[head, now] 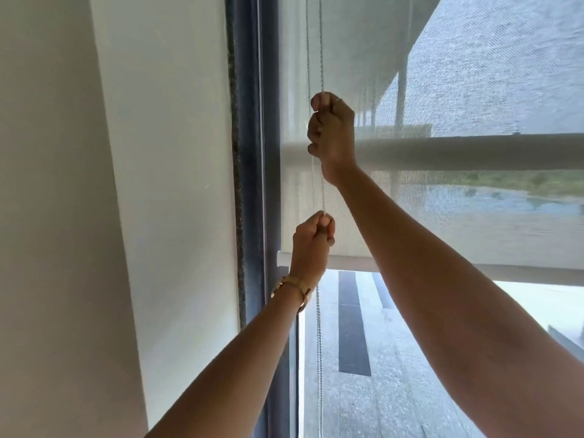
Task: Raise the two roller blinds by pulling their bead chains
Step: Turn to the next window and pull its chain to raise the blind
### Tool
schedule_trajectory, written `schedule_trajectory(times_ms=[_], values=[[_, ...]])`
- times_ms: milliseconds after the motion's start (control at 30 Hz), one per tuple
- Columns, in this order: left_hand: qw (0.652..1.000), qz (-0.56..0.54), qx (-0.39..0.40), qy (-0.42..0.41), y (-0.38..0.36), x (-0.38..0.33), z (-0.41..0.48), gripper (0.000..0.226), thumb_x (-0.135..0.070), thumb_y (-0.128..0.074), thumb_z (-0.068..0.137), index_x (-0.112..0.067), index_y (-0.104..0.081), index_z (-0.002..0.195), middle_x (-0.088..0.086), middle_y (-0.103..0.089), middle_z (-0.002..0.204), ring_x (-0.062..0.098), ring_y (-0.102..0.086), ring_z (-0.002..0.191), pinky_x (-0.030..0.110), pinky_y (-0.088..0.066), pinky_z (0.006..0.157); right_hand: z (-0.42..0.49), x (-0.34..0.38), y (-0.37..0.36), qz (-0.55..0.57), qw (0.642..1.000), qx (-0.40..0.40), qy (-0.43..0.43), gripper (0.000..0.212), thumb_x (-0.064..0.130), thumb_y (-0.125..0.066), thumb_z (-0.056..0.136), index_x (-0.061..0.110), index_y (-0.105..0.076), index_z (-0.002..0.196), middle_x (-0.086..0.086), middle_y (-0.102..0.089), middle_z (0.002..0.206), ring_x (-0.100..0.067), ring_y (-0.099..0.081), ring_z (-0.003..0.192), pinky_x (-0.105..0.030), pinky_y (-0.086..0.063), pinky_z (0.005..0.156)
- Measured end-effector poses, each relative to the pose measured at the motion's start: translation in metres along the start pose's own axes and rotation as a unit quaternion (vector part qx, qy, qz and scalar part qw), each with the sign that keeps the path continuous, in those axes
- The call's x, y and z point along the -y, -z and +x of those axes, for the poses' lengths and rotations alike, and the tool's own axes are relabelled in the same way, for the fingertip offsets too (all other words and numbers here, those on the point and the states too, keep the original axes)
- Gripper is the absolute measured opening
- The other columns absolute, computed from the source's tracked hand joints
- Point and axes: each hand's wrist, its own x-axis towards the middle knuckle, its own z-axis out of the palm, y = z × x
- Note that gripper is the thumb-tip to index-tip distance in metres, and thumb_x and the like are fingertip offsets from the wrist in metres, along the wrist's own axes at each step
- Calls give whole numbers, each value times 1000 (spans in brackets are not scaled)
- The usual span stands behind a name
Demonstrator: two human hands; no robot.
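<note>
A sheer white roller blind (pixel 442 222) hangs over the window, its bottom bar (pixel 521 273) about mid-height across the glass. Along its left edge runs a silver bead chain (pixel 319 343), rising out of the top of the view and dropping below the bottom. My right hand (pixel 331 131) is fisted around the chain high up. My left hand (pixel 311 238), with a gold bracelet on the wrist, grips the same chain lower down, just above the bottom bar. A second strand of the chain hangs slightly to the left behind my hands.
A dark blue window frame (pixel 249 153) stands left of the blind, with a white wall (pixel 94 184) beyond it. Through the bare glass below the bar I see a grey terrace (pixel 410 390). An outside railing (pixel 474 150) shows through the fabric.
</note>
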Motion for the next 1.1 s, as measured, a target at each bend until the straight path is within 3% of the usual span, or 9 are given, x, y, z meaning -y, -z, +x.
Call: schedule_trajectory(times_ms=[67, 133, 267, 367, 500, 633, 767, 867, 1100], values=[[999, -8, 41, 18, 9, -1, -2, 36, -17, -34, 101, -17, -58, 74, -15, -56, 54, 5, -48, 45, 13, -37, 44, -4, -1, 5, 29, 1000, 0, -12, 38, 4, -24, 94, 17, -47, 66, 7, -33, 48, -2, -27, 35, -9, -19, 37], [999, -23, 28, 33, 17, -9, 4, 41, -30, -28, 103, -11, -64, 97, -2, -71, 82, 10, -64, 66, 20, -52, 59, -8, -4, 7, 30, 999, -2, -13, 38, 4, -25, 93, 18, -46, 65, 9, -33, 45, -2, -26, 34, -9, -18, 37], [997, -62, -43, 18, 29, -46, 43, 63, -43, -12, 101, -6, -57, 123, 13, -65, 119, 17, -65, 99, 27, -51, 85, -24, -17, 7, -31, 999, -7, 35, 37, 9, -30, 99, 17, -45, 66, 11, -36, 44, -1, -29, 36, -12, -21, 35], [997, -53, -56, -25, 37, -87, 76, 62, -45, -14, 101, -5, -57, 122, 6, -67, 107, 13, -65, 96, 22, -52, 78, -44, -36, 8, -36, 999, -6, 33, 36, 9, -32, 100, 17, -46, 68, 12, -41, 43, 1, -34, 37, -12, -25, 34], [998, -38, -15, -37, 40, -139, 114, 55, -43, -22, 101, -3, -51, 123, 11, -67, 105, 25, -70, 91, 36, -60, 78, -71, -62, 7, -36, 999, -5, 6, 34, 15, -34, 101, 20, -48, 70, 13, -38, 46, 1, -31, 37, -11, -23, 32], [999, -44, -2, -12, 33, -166, 131, 44, -34, -30, 102, -1, -55, 117, 7, -64, 84, 16, -62, 60, 28, -54, 55, -88, -82, 6, -24, 1000, 7, 5, 36, 14, -31, 102, 16, -45, 69, 14, -37, 45, 1, -29, 38, -11, -23, 35], [997, -69, -19, 9, 34, -159, 131, 36, -15, -30, 101, -8, -61, 85, -3, -39, 53, 6, -27, 38, 19, -20, 37, -96, -89, 4, -40, 999, 9, 14, 34, 15, -32, 103, 8, -43, 71, 2, -30, 51, -2, -25, 39, -11, -21, 35], [997, -54, -50, -12, 35, -144, 123, 38, -1, -26, 92, -16, -49, 65, -5, -34, 50, 6, -22, 37, 17, -17, 36, -107, -98, 3, -49, 999, 16, -13, 35, 19, -33, 103, 14, -41, 69, 0, -28, 53, -4, -23, 40, -13, -20, 35], [998, -48, -44, 5, 45, -84, 90, 40, 0, -25, 91, -20, -45, 62, -16, -34, 41, 3, -22, 37, 16, -15, 35, -152, -135, 17, -46, 994, 29, -92, 39, 17, -35, 102, 19, -39, 64, 16, -32, 49, 0, -25, 40, -11, -22, 36]])
